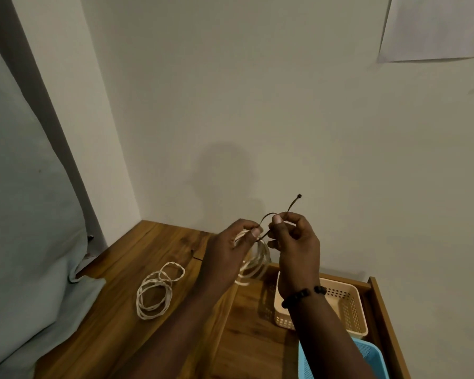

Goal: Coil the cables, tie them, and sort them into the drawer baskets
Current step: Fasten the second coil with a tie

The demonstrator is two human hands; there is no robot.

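**Cinching a zip tie round the white coil**

I am looking down at a wooden counter (153, 269) tucked into a wall corner, with pale bedding (25, 214) crowding its left edge and an open drawer (381, 310) on the right. In the drawer a beige basket (348, 305) is sitting just beyond a blue basket (372, 356), which is running out of the bottom of the view.

A second white cable (156, 291) is lying loosely looped on the counter, left of my arms and untied.

I am holding the white coil (255, 263) up in the air, above the drawer's near-left corner. My left hand (227, 253) is gripping the bundled strands at the top, thumb pressing them together. My right hand (296, 242) is pinching the dark zip tie (292, 205), which is arching between the two thumbs with its head end sticking up free.

The coil looks light and springy, so I judge it is wanting to splay; the best hold is where the loops are gathered. The tie seems thin, stiff and slippery, best pinched near its tail.

Room is opening to the right over the baskets; the wall and bedding are closing in behind and left.
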